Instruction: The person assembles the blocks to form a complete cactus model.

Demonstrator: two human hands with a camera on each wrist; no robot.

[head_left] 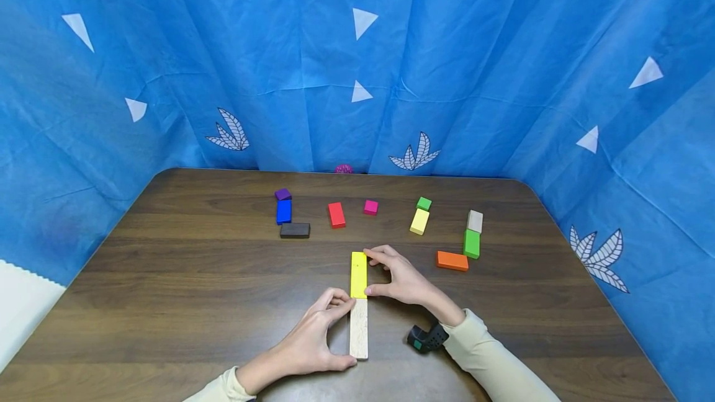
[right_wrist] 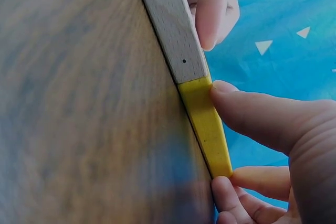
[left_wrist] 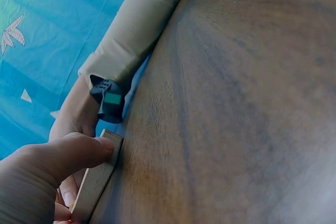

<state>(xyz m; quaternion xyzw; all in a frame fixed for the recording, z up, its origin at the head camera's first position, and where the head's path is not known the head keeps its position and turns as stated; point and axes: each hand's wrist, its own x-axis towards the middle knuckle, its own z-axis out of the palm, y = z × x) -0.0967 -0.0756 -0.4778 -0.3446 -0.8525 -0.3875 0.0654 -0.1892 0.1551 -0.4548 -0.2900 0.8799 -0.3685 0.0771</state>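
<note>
In the head view, a bright yellow block point(head_left: 359, 273) and a plain wood block point(head_left: 359, 330) lie flat end to end, their short ends touching. My left hand point(head_left: 314, 339) grips the wood block between thumb and fingers, the thumb at its near end. On the yellow block's right side, my right hand point(head_left: 403, 279) pinches it lengthwise, the thumb close to the joint and a finger at the far end. The right wrist view shows the yellow block point(right_wrist: 207, 127) meeting the wood block point(right_wrist: 170, 24), which has a small dark dot.
Behind my hands lie a black block point(head_left: 295, 231), blue block point(head_left: 283, 211), purple block point(head_left: 283, 194), red block point(head_left: 337, 215) and pink cube point(head_left: 371, 207). To the right are pale yellow point(head_left: 419, 221), green point(head_left: 472, 244), grey-white point(head_left: 475, 221) and orange blocks point(head_left: 452, 260).
</note>
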